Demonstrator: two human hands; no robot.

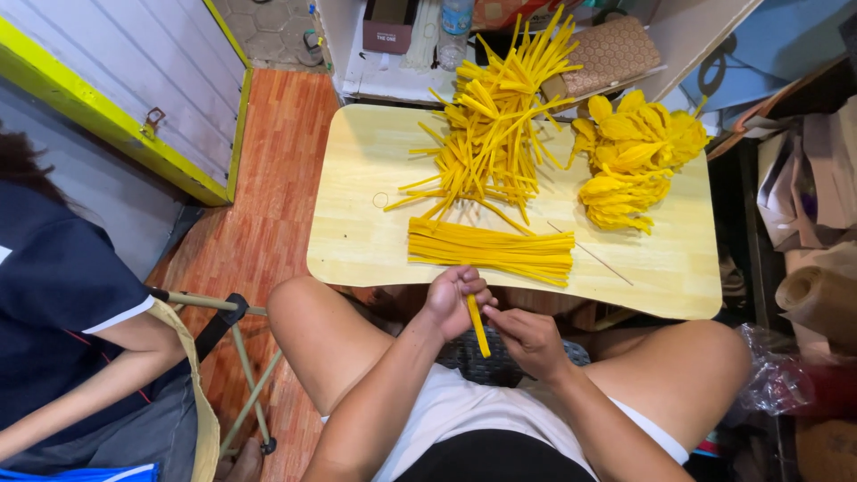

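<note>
Fingers of left hand [453,299] & right hand [528,337] were pinched shut on one yellow fuzzy pipe-cleaner strip [478,325], lower centre, near pale wooden table [357,241]. Looked mid-shaping; next prob. needs firm twist.

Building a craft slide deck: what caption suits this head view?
Both hands, left hand and right hand, pinch a yellow pipe cleaner beside a wooden table piled with more.

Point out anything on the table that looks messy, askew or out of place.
The upper heap of yellow strips is splayed in all directions and overhangs the table's back edge, unlike the neat bundle near the front. A thin wire lies loose and slanted beside that bundle. Nothing looks spilled or damaged.
</note>
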